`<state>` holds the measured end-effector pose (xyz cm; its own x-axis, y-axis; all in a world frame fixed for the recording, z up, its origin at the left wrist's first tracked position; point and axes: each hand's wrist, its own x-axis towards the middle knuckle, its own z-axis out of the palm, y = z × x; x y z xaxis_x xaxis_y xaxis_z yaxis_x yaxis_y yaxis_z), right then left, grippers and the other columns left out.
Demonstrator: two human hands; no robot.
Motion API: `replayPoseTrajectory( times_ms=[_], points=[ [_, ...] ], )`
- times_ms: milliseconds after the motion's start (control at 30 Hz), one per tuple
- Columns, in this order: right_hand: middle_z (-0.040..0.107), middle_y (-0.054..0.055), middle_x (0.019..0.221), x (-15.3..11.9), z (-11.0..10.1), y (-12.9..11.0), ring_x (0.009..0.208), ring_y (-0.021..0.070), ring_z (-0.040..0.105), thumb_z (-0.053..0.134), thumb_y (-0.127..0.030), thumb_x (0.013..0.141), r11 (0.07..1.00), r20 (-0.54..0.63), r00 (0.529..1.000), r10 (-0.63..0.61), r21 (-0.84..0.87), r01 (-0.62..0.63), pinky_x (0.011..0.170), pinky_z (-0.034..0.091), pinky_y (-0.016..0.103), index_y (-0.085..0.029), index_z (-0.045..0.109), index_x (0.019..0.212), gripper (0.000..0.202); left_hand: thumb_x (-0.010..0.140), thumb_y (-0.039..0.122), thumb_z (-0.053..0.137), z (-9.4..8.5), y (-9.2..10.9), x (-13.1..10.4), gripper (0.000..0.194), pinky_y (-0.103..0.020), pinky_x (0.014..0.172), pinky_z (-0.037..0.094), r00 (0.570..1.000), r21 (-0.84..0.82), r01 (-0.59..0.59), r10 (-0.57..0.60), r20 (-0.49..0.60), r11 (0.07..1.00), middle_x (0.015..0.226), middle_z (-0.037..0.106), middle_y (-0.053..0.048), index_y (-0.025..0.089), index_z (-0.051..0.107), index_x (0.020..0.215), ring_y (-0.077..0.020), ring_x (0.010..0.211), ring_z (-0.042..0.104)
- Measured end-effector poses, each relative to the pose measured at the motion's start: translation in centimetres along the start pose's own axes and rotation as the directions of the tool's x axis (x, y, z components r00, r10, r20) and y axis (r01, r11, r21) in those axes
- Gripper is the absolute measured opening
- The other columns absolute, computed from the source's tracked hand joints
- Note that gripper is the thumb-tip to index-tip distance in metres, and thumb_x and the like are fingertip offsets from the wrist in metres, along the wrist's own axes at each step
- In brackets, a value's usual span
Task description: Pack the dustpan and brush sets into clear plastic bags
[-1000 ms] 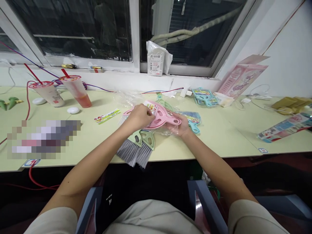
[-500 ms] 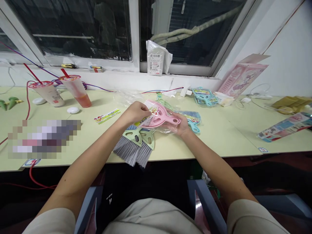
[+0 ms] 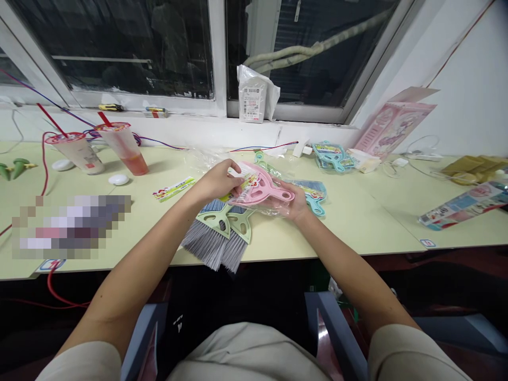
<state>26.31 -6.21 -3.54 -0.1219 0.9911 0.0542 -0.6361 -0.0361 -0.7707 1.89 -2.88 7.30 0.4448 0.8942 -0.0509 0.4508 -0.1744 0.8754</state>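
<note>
A pink mini dustpan (image 3: pixel 260 191) with a handle, in a clear plastic bag (image 3: pixel 273 209), is held above the table. My right hand (image 3: pixel 297 203) is closed round its handle end from the right. A printed label card (image 3: pixel 249 184) lies over the pan's left part. My left hand (image 3: pixel 223 180) has its thumb and lower fingers at the card, with the index finger raised and bent. Below lie two pale green brushes (image 3: pixel 214 218) with grey bristles, pointing toward me. A blue dustpan set (image 3: pixel 315 198) lies just right of my right hand.
A loose label card (image 3: pixel 173 189) lies left of my left hand. Two drink cups (image 3: pixel 123 151) with red straws stand farther left. At the back right are packed blue sets (image 3: pixel 332 156) and a pink box (image 3: pixel 397 127). A blue-pink package (image 3: pixel 464 206) lies at right.
My left hand's index finger has lifted off the card and its fingers have spread a little. The card shows more of its face. My right hand stays on the dustpan.
</note>
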Motion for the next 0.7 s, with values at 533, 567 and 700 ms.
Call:
replayPoseTrajectory(
  times_ms=[533,567,700],
  points=[
    [0.081,0.013,0.111,-0.2,0.5,-0.3,0.103,0.0358,0.077,0.069,-0.032,0.083,0.998,-0.054,0.998,0.03,0.053,-0.027,0.093,0.064,0.061,-0.017,0.069,0.121,0.042,0.074,0.018,0.076,-0.7,-1.7,-1.1,0.008,-0.032,0.076,0.05,0.974,0.079,-0.218,0.222,-0.048,0.973,0.084,0.07,-0.004,0.019,0.071,0.08,-0.0175,0.081,0.064],
    [0.08,0.013,0.113,-0.2,0.4,-0.3,0.104,0.0357,0.076,0.069,-0.033,0.083,0.998,-0.047,0.999,0.027,0.06,-0.025,0.093,0.064,0.06,-0.017,0.069,0.123,0.042,0.075,0.017,0.076,-0.5,-1.8,-1.1,0.007,-0.032,0.076,0.05,0.974,0.077,-0.217,0.221,-0.054,0.973,0.084,0.07,-0.004,0.019,0.071,0.08,-0.0177,0.081,0.064],
    [0.078,0.013,0.122,-0.3,0.4,-0.3,0.111,0.0358,0.074,0.065,-0.042,0.088,0.995,-0.021,1.0,0.02,0.102,-0.018,0.095,0.063,0.06,-0.019,0.066,0.128,0.046,0.076,0.017,0.074,0.5,-2.3,-0.9,0.005,-0.031,0.073,0.05,0.976,0.037,-0.197,0.199,-0.089,0.98,0.082,0.071,-0.005,0.019,0.07,0.078,-0.0184,0.081,0.065]
  ],
)
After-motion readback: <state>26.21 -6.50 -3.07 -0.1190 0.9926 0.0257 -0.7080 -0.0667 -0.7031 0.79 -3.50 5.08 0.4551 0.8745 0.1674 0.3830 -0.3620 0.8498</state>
